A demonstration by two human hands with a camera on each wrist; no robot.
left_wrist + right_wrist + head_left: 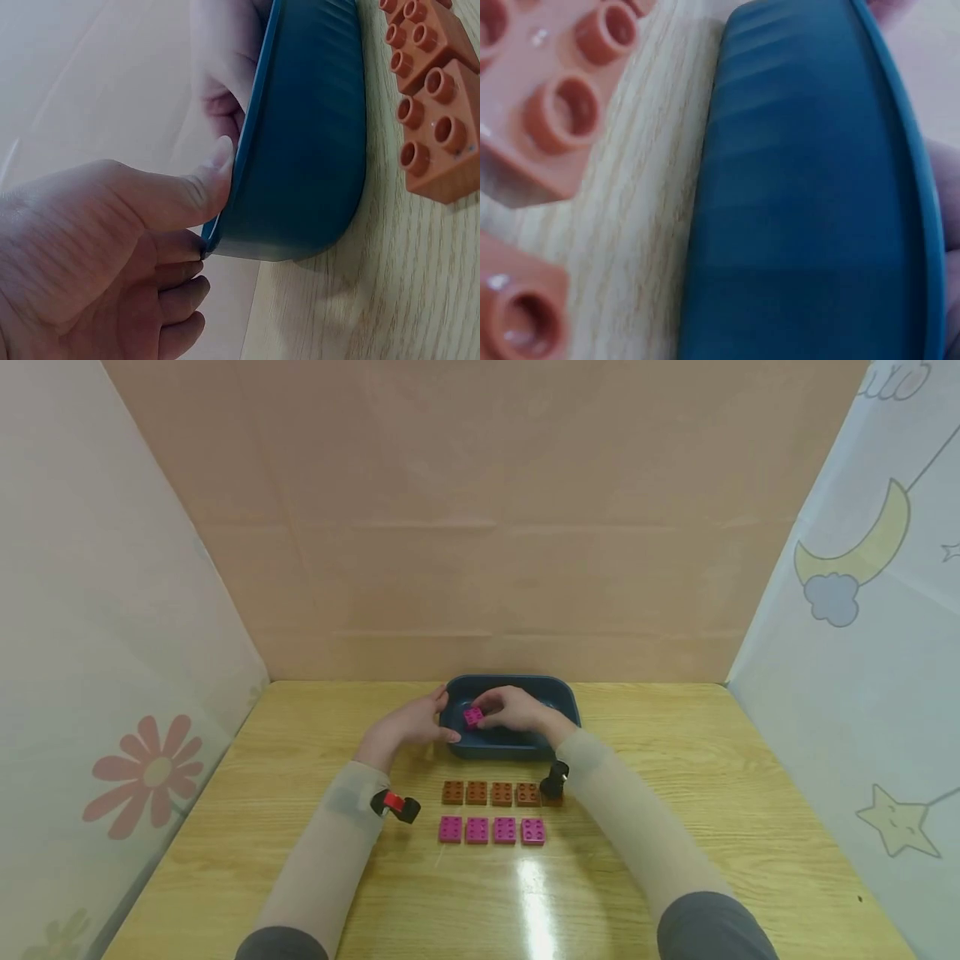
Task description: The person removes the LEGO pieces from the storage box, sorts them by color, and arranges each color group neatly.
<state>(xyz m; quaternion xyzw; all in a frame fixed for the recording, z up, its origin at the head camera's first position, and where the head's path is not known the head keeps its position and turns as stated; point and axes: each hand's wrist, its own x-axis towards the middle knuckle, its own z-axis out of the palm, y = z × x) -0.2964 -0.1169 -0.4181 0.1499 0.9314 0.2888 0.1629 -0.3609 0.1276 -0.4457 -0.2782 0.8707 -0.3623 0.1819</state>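
A dark blue plastic tub stands toward the back of the table. My left hand is at its left end; in the left wrist view the thumb lies at the rim and the fingers curl behind it. My right hand reaches over the front wall into the tub and holds a pink toy brick between thumb and fingers, low near the left inside. In the right wrist view the tub's wall hides most of that hand and the whole brick.
In front of the tub lies a row of several orange bricks, its right end partly covered by the right wrist camera. Nearer to me runs a row of several pink bricks. A beige wall rises behind the wooden table.
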